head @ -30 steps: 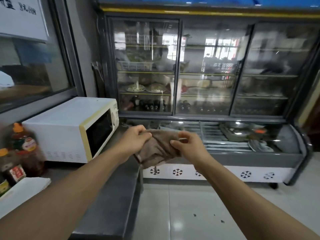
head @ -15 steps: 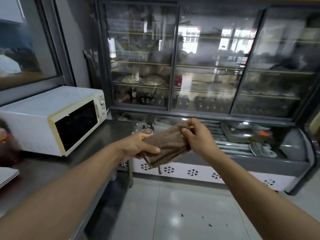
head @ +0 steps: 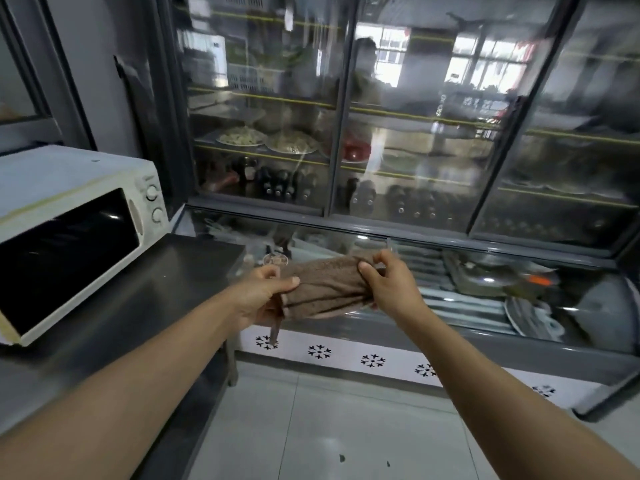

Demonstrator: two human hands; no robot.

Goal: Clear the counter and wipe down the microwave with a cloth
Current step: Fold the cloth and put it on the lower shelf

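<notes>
Cloth (head: 325,289), brown and folded into a short band, hangs in the air between both hands, out past the counter's right edge and in front of the display fridge (head: 415,133). Its long axis runs left to right. The left hand (head: 258,296) pinches the left end under the thumb, with a loose strip dangling below; the right hand (head: 388,285) pinches the right end with curled fingers. The microwave (head: 69,230) lies to the left of the cloth, at the back left of the steel counter (head: 166,289), so the left hand is the nearer one. Its dark door faces the counter's bare front strip, which looks like open room for a leftward reach. On the right, the fridge's lower glass stands close behind the hands.
</notes>
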